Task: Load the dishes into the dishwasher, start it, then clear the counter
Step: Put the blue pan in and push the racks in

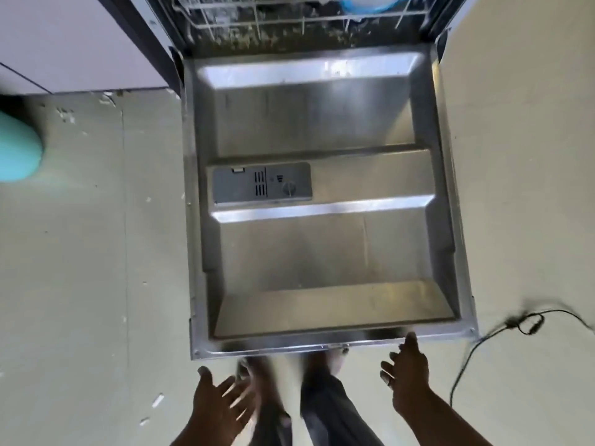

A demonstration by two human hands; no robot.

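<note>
- Below the near edge of the lowered door, I see my left hand [222, 400] with its fingers spread and straight, palm up, holding nothing; it is blurred.
- My right hand [407, 376] is also spread and holds nothing, its fingertips just at the door's front lip; I cannot tell whether they touch it.
- Between the hands I make out my legs in dark grey trousers [335, 410].
- Ahead of them the stainless-steel dishwasher door [328, 252] lies fully open and flat, with a grey plastic detergent dispenser [261, 183] set left of its middle.
- Beyond the door, the white wire lower rack [289, 14] sits inside the tub, with a blue round dish [367, 4] at its right part.
- To my right a thin black cable [476, 342] lies looped on the pale tiled floor [90, 268].
- At the far left edge a blurred turquoise rounded object [17, 149] shows.
</note>
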